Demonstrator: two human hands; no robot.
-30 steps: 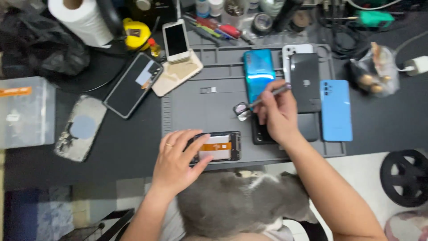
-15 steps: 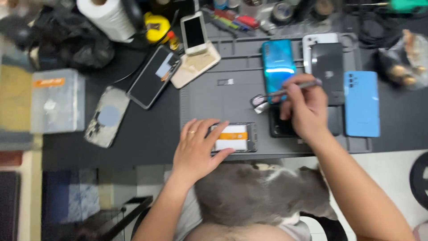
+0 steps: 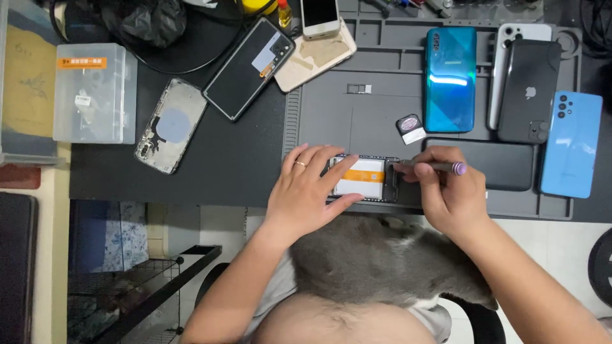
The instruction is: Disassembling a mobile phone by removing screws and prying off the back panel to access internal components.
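Opened phone (image 3: 360, 178), white battery with orange stripe showing, lies at the near edge of the grey mat (image 3: 357, 121). Right hand (image 3: 449, 191) has come over from the phones farther back on the mat to the opened phone's right end, fingers pinched on a slim purple-capped tool (image 3: 437, 167), tip at the frame. Left hand (image 3: 306, 188) still presses the phone's left side, fingers spread flat, holding nothing. So work has shifted onto this phone. Grey cat (image 3: 382, 261) just below the mat.
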